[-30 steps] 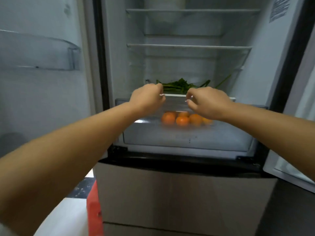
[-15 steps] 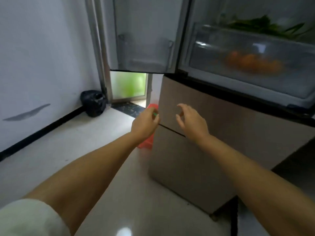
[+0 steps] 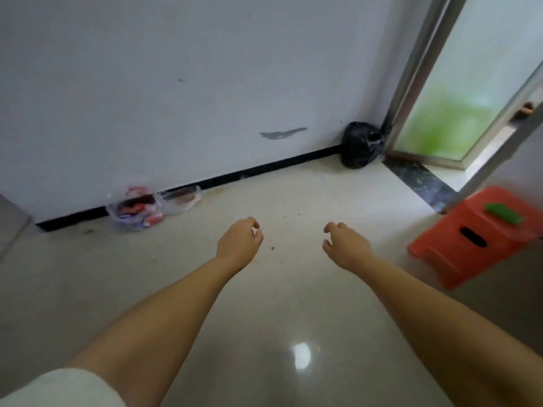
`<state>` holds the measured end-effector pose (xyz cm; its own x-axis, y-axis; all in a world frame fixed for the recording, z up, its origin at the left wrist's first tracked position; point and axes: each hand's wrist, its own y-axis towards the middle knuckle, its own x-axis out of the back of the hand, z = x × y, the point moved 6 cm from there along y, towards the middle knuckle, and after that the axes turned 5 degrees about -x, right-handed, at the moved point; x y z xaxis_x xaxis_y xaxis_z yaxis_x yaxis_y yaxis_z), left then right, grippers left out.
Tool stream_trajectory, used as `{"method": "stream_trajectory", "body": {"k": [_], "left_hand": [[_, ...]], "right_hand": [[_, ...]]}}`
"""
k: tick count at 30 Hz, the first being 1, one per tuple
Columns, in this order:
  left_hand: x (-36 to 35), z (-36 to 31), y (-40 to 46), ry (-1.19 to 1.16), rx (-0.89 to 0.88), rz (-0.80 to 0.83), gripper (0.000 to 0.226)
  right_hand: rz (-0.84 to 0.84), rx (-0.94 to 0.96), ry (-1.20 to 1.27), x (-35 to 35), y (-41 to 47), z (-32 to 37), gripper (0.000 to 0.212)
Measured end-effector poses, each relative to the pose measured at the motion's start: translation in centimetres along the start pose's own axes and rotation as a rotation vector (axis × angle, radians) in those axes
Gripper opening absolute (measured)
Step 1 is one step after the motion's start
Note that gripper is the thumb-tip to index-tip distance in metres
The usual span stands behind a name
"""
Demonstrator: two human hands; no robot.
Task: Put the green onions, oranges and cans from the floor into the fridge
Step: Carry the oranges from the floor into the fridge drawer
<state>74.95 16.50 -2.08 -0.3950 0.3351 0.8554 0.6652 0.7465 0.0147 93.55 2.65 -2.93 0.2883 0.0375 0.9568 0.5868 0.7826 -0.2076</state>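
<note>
In the head view, the fridge that filled the right side half a second ago, with its green onions and oranges in the drawer, has left the frame, and we now look down at the pale tiled floor [image 3: 264,304] and the white wall [image 3: 176,69]. The red stool [image 3: 470,239], then half hidden behind our left hand, now stands in the open at the right edge, with a small green thing [image 3: 504,213] lying on its top. The black bag [image 3: 362,145] that sat far off in the corner is now near the middle of the view, beside the door frame [image 3: 411,83].

Both arms reach forward over the floor. Our left hand [image 3: 239,242] hangs with its fingers loosely curled, thumb and forefinger close together but gripping nothing that we can see. Our right hand [image 3: 343,245] is loosely spread, fingers bent downward, and empty. Neither hand touches anything.

The cans lie against the wall's black baseboard, well to the left of our hands, inside a clear plastic bag [image 3: 136,211]. Through the plastic we make out red, white and blue shapes, too blurred to count or read. A second clear bag [image 3: 183,198] sits just beside it on the right, slack and low, with only faint reddish marks showing; we cannot tell what it holds.
</note>
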Motion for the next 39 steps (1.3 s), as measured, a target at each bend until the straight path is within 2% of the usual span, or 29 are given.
{"method": "stream_trajectory", "body": {"k": [6, 12, 29, 33, 39], "left_hand": [[10.2, 18.1, -1.6, 0.0, 0.316, -0.096, 0.018], [14.1, 26.6, 2.1, -0.044, 0.431, -0.128, 0.011], [16.5, 42.3, 26.2, -0.129, 0.642, -0.072, 0.013], [17.2, 47.5, 33.6, -0.104, 0.583, -0.025, 0.015], [17.6, 54.9, 45.6, -0.035, 0.412, 0.146, 0.017]], "right_hand": [[0.108, 0.174, 0.029, -5.7, 5.1, 19.3, 0.037], [0.164, 0.317, -0.018, -7.6, 12.2, 31.2, 0.037], [0.346, 0.381, -0.102, -9.6, 41.8, 45.2, 0.035], [0.361, 0.374, -0.085, -11.0, 48.4, 49.4, 0.035], [0.419, 0.194, -0.033, -13.8, 59.5, 53.9, 0.033]]}}
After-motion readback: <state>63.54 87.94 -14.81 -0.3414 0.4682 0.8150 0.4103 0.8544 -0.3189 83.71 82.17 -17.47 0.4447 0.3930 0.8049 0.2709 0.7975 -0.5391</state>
